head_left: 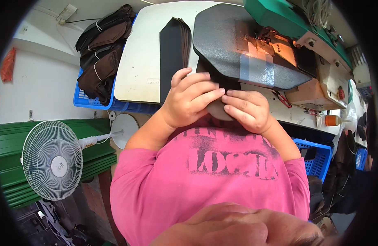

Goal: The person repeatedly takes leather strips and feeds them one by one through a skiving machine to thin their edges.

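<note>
The person's left hand [193, 96] and right hand [250, 110] pinch a grey-brown fabric piece [219, 112] at seven o'clock from the grey sewing-machine platform [217, 45]; it looks light, soft and prone to flop, so opposite edges seem the best hold.

On our left we see a white wall [49, 76] with an orange-red bag [7, 65] against it. Below are long green panels [12, 141], with a white fan [59, 167] in front. Ahead of us spreads an off-white tabletop [142, 53]; the lower-left floor [92, 197] looks dim and greyish.
</note>
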Demonstrator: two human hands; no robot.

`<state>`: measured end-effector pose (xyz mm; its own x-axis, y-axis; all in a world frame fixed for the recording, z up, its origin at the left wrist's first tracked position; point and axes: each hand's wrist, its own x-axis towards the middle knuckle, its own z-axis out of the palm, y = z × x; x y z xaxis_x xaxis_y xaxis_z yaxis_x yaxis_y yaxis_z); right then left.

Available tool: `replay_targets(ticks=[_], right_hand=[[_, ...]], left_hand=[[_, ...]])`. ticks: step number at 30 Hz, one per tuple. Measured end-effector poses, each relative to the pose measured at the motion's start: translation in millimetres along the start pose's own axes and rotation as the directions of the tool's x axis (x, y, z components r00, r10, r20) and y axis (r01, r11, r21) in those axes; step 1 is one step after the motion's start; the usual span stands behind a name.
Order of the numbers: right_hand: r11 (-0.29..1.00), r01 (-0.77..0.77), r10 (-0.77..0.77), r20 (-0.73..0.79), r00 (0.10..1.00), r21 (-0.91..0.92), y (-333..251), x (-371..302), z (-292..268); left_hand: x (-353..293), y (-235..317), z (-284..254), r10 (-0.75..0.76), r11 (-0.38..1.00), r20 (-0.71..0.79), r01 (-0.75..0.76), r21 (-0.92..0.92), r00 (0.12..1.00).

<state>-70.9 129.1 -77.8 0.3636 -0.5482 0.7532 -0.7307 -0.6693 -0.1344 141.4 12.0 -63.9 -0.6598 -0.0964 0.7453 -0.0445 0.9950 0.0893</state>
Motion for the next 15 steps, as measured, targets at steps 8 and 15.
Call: replay_targets(ticks=[8, 15], right_hand=[[0.889, -0.216, 0.206, 0.069, 0.976, 0.404, 0.1, -12.6, 0.9], [0.524, -0.428, 0.229, 0.362, 0.904, 0.737, -16.2, -18.6, -16.6]], left_hand=[[56.6, 20.4, -40.3, 0.253, 0.519, 0.003, -0.133, -0.844, 0.967], [98.4, -20.1, 21.1, -0.335, 0.941, 0.078, 0.337, -0.018, 0.939]])
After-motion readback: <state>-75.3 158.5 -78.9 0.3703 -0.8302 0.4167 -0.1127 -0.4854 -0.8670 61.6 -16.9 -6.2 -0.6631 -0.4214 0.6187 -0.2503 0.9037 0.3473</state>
